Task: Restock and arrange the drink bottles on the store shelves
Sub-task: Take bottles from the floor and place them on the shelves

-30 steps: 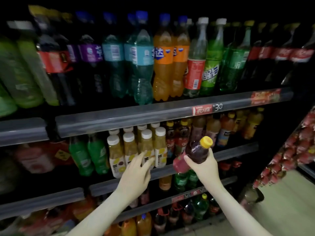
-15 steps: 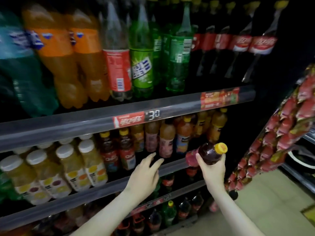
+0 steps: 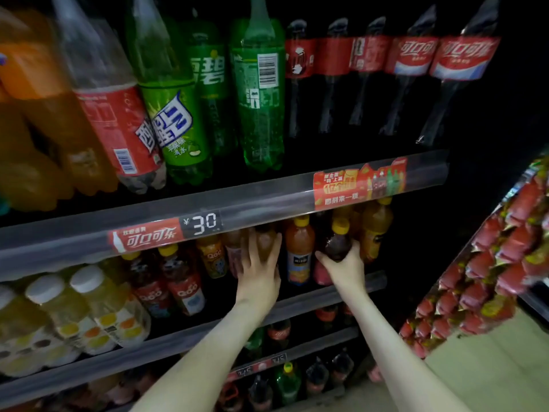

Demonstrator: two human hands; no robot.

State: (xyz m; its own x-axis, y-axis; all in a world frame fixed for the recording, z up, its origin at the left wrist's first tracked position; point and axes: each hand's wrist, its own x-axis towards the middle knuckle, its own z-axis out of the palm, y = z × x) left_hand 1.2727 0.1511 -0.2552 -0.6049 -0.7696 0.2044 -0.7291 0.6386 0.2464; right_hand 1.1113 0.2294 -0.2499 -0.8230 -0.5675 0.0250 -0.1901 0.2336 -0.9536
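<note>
My right hand (image 3: 344,269) grips a dark drink bottle (image 3: 337,242) with a yellow cap and a pink label, upright at the front of the middle shelf (image 3: 326,295). It stands between an orange juice bottle (image 3: 300,248) and a yellow-orange bottle (image 3: 375,230). My left hand (image 3: 260,269) reaches into the same shelf, its fingers wrapped on a brownish bottle (image 3: 266,242) just left of the orange juice bottle. Red-labelled small bottles (image 3: 181,281) and pale white-capped juice bottles (image 3: 89,304) fill the shelf further left.
The upper shelf rail (image 3: 237,212) with a 30 price tag overhangs my hands. Large green soda bottles (image 3: 258,93) and cola bottles (image 3: 416,72) stand above. A lower shelf (image 3: 297,349) holds more small bottles. A rack of red snack packs (image 3: 487,278) stands close on the right.
Both hands have moved forward into the middle shelf. The right hand brought the dark bottle from tilted in the air to upright among the bottles; the left hand went from open to closing on a bottle.
</note>
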